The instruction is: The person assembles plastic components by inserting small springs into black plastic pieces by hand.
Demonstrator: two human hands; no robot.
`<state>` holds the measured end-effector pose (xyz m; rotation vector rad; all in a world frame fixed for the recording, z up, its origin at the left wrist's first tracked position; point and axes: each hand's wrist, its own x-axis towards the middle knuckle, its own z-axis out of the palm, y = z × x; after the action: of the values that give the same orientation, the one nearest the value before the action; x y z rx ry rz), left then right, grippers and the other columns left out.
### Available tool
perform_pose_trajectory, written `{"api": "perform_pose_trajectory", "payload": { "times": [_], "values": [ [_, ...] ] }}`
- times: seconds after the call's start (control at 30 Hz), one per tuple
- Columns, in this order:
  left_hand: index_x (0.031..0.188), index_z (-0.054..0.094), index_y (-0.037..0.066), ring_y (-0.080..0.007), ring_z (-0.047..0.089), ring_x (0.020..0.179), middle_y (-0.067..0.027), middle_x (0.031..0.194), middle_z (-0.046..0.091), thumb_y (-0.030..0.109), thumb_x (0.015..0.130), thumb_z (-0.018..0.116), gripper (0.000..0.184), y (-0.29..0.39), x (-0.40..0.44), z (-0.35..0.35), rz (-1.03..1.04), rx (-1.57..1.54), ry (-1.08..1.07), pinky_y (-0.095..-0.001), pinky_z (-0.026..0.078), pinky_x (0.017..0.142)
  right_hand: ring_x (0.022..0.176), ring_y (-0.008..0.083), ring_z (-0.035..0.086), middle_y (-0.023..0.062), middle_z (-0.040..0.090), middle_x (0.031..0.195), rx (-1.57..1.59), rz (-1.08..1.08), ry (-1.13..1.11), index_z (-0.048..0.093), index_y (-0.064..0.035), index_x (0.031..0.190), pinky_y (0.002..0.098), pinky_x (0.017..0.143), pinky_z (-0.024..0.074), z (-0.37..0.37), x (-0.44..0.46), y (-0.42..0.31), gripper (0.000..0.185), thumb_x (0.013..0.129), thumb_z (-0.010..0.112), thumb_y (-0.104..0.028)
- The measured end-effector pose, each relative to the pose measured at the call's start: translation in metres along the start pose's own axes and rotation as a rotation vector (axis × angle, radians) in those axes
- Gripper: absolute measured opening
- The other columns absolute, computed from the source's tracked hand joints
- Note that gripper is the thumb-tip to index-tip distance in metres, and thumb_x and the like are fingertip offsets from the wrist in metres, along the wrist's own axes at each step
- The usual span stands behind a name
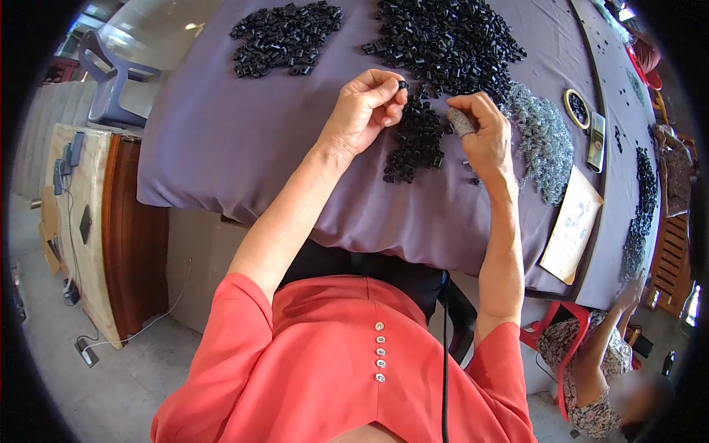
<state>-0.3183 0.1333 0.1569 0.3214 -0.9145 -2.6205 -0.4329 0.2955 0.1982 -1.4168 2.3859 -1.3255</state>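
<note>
Between the thumb and forefinger of my left hand is a small black plastic part; the other fingers are curled in. My right hand is closed in a pinch, its thumb wrapped in a greyish covering. Whatever it may hold is too small to make out. Below and between the hands lies a small heap of black parts. A much larger black heap spreads just beyond them. To the right of my right hand sits a pile of clear, shiny small pieces.
Another black heap lies far left on the purple cloth. At right are a tape roll, a small flat box and a printed card. A co-worker sits at the right by more black parts.
</note>
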Motion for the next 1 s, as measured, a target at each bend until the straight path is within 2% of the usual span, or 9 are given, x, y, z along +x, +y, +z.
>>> {"api": "perform_pose_trajectory", "payload": {
  "times": [0.03, 0.07, 0.2, 0.4, 0.5, 0.77, 0.97, 1.0],
  "values": [
    [0.092, 0.061, 0.006, -0.01, 0.05, 0.059, -0.0071, 0.076, 0.061, 0.011, 0.088, 0.056, 0.008, -0.001, 0.001, 0.0, 0.003, -0.004, -0.007, -0.0212, 0.038, 0.05, 0.073, 0.025, 0.06, 0.011, 0.059, 0.081, -0.021, -0.045, 0.012, 0.062, -0.0015, 0.09, 0.0312, 0.067, 0.0467, 0.004, 0.0, 0.0, 0.026, 0.067, 0.055, 0.009],
    [0.092, 0.061, 0.006, -0.01, 0.05, 0.059, -0.007, 0.076, 0.061, 0.011, 0.088, 0.057, 0.007, -0.001, 0.002, -0.001, 0.007, -0.005, -0.014, -0.0215, 0.038, 0.05, 0.076, 0.031, 0.059, 0.0137, 0.058, 0.083, -0.01, -0.031, -0.009, 0.062, -0.0015, 0.09, 0.0345, 0.07, 0.0471, 0.005, 0.0, -0.002, 0.026, 0.067, 0.054, 0.007],
    [0.09, 0.06, 0.007, -0.0093, 0.05, 0.058, -0.0067, 0.077, 0.061, 0.012, 0.088, 0.057, 0.006, -0.001, 0.003, -0.001, 0.005, -0.001, -0.01, -0.0206, 0.039, 0.05, 0.08, 0.0329, 0.059, 0.013, 0.059, 0.084, -0.062, -0.037, -0.012, 0.062, -0.0024, 0.091, 0.0367, 0.072, 0.0465, 0.014, 0.003, -0.005, 0.028, 0.066, 0.051, 0.006],
    [0.091, 0.059, 0.007, -0.0086, 0.049, 0.059, -0.0055, 0.077, 0.06, 0.012, 0.089, 0.057, 0.005, 0.001, 0.002, -0.001, -0.018, 0.009, -0.024, -0.0196, 0.039, 0.05, 0.083, 0.0331, 0.059, 0.0136, 0.061, 0.087, -0.241, 0.006, 0.021, 0.063, -0.0048, 0.089, 0.0395, 0.073, 0.0466, 0.023, 0.014, -0.008, 0.023, 0.068, 0.054, 0.0],
    [0.091, 0.058, 0.007, -0.0083, 0.049, 0.059, -0.005, 0.076, 0.06, 0.012, 0.089, 0.056, 0.005, 0.0, 0.002, -0.001, -0.023, 0.015, -0.027, -0.0196, 0.039, 0.05, 0.084, 0.0324, 0.06, 0.0124, 0.062, 0.089, -0.348, 0.056, -0.03, 0.064, -0.0062, 0.09, 0.0399, 0.075, 0.0468, 0.026, 0.023, -0.01, 0.022, 0.07, 0.055, -0.004],
    [0.089, 0.057, 0.006, -0.0101, 0.053, 0.055, -0.0063, 0.072, 0.06, 0.008, 0.088, 0.057, 0.002, 0.0, 0.003, 0.0, -0.037, -0.026, 0.004, -0.0222, 0.043, 0.048, 0.083, 0.0317, 0.062, 0.0162, 0.064, 0.085, -0.559, 0.051, -0.218, 0.066, -0.0029, 0.086, 0.0398, 0.073, 0.0494, 0.035, 0.042, -0.017, 0.017, 0.072, 0.056, -0.006],
    [0.089, 0.058, 0.005, -0.0097, 0.053, 0.054, -0.0072, 0.072, 0.061, 0.008, 0.088, 0.056, 0.003, -0.001, 0.004, -0.002, -0.052, -0.031, -0.005, -0.0221, 0.042, 0.047, 0.08, 0.0336, 0.061, 0.0161, 0.059, 0.084, -0.566, -0.078, -0.163, 0.057, -0.0014, 0.082, 0.042, 0.069, 0.049, 0.041, 0.035, -0.008, 0.009, 0.075, 0.053, -0.003],
    [0.089, 0.058, 0.005, -0.0096, 0.053, 0.054, -0.0074, 0.072, 0.061, 0.008, 0.088, 0.057, 0.004, -0.001, 0.005, -0.003, -0.053, -0.029, -0.019, -0.0219, 0.042, 0.047, 0.076, 0.0346, 0.06, 0.0169, 0.056, 0.085, -0.568, -0.138, -0.151, 0.052, -0.001, 0.083, 0.0427, 0.067, 0.0486, 0.043, 0.032, -0.005, 0.008, 0.075, 0.052, -0.002]
  ]
}}
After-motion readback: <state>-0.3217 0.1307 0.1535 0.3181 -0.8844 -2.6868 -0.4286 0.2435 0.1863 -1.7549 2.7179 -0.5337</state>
